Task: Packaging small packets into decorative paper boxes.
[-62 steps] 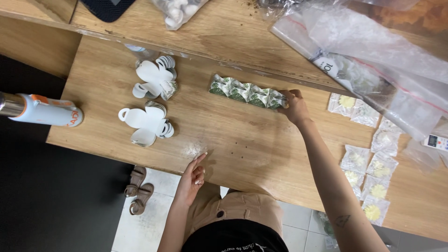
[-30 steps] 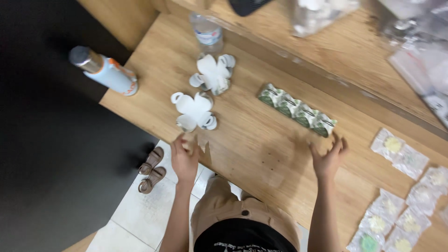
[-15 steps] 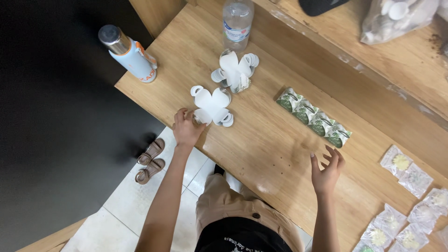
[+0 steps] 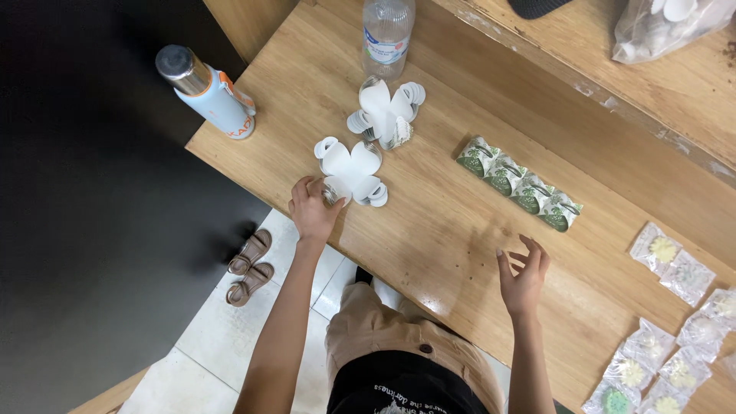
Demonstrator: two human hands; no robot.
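Head view, looking down at a seated person working at a wooden surface (image 4: 460,230). Nearest the viewer, the right hand (image 4: 524,270) hovers over bare wood with fingers spread and slightly curled, holding nothing. The left hand (image 4: 313,211) reaches forward at the surface's near edge, its fingers closed around the near lobe of a white flower-shaped paper cluster (image 4: 351,170), which lies directly ahead of and touching that hand; the left hand is by far the nearer of the two, the right being well apart to the other side. A second white paper cluster (image 4: 386,113) lies just beyond the first. A row of four green-printed sachets (image 4: 518,184) lies ahead of the right hand, its long axis running diagonally from far-left to near-right. Clear packets with flower-shaped contents (image 4: 675,307) are scattered at the right. Farther off stand a light-blue flask (image 4: 205,90) and a clear plastic bottle (image 4: 387,34); sandals (image 4: 249,264) rest on the floor below.
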